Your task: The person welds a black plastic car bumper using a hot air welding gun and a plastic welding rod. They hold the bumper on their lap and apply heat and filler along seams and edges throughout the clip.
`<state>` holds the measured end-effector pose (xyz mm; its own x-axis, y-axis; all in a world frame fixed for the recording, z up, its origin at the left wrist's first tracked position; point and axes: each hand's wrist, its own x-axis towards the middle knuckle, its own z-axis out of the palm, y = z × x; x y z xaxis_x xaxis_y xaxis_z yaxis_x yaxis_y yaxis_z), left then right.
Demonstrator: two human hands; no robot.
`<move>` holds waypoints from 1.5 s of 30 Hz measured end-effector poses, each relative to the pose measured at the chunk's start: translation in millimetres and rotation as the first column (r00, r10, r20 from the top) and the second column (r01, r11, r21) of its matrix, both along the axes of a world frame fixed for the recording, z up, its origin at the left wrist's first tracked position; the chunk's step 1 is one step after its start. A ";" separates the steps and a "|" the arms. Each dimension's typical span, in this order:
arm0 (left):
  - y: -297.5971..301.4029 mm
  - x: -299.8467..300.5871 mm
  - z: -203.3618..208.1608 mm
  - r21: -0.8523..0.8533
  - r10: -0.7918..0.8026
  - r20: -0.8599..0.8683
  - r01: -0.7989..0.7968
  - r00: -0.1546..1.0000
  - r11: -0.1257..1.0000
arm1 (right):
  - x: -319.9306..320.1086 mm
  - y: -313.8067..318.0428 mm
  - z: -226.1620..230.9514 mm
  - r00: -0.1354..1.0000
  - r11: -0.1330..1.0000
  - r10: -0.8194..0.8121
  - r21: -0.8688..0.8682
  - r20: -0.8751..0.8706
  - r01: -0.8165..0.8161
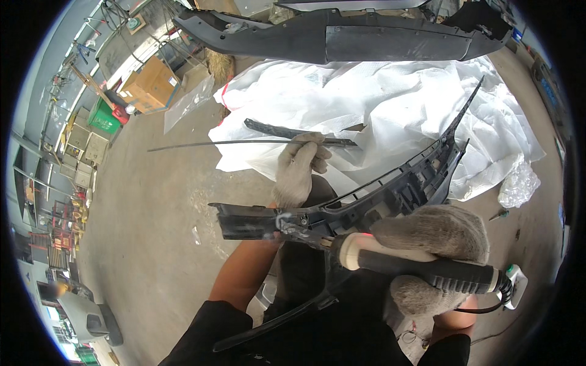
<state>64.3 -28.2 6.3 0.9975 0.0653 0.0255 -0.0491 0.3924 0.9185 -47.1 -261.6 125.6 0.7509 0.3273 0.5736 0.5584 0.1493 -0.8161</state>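
My left hand [298, 174], in a grey knit glove, pinches a thin dark rod [226, 143] that points out to the left. Below it a long curved black plastic car trim piece [247, 224] lies across my lap, with whitish scuffs near its left part. My right hand [436, 235], gloved too, is wrapped round the black and cream handle of a hot-air welding gun [427, 271]. The gun's metal nozzle lies over the scuffed area; whether it touches the plastic, I cannot tell. A cable leaves the handle's right end.
White sheeting [403, 104] covers the floor ahead, with a dark strip [268, 128] on it. Beyond stands a large black bumper [390, 43]. Crumpled clear plastic [519, 184] and a small screwdriver [499, 215] lie at right. A cardboard box [148, 85] and green bin [104, 116] stand far left.
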 end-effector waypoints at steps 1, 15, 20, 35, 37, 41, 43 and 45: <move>-0.4 1.4 -1.8 -0.007 -0.007 -0.004 0.007 1.000 1.000 | 0.4 0.7 1.4 1.000 1.000 -0.003 -0.017 0.006 0.003; -1.5 1.0 -1.7 0.006 -0.011 -0.018 0.011 1.000 1.000 | 0.7 5.3 14.8 0.998 0.991 -0.057 -0.122 0.017 0.059; 5.0 -3.0 -2.4 0.007 0.003 -0.007 -0.003 1.000 1.000 | 0.3 9.3 15.0 0.999 0.991 -0.040 -0.129 0.015 0.041; 3.2 -5.2 3.0 0.032 0.032 -0.044 -0.031 0.999 0.999 | 2.7 9.7 18.9 0.998 0.985 -0.061 -0.162 0.013 0.062; 5.2 -7.4 4.6 0.037 0.040 -0.041 -0.039 0.998 0.999 | 0.4 11.8 20.4 0.998 0.987 -0.056 -0.150 0.012 0.057; -1.0 -0.6 0.5 0.032 0.010 -0.030 -0.009 1.000 0.999 | 1.0 10.6 19.8 0.997 0.984 -0.073 -0.161 0.018 0.075; 0.7 -1.6 1.2 0.031 0.002 -0.030 -0.001 1.000 1.000 | -0.5 9.9 19.1 0.997 0.986 -0.067 -0.154 0.024 0.070; 1.2 -2.8 4.1 0.022 -0.003 -0.050 0.004 0.999 1.000 | -3.0 9.4 19.0 0.998 0.987 -0.052 -0.148 0.027 0.056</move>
<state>61.6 -26.9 10.3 0.9978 0.0615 -0.0230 -0.0015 0.3720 0.9282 -50.1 -252.2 144.6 0.7572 0.3695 0.5386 0.5808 -0.0035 -0.8141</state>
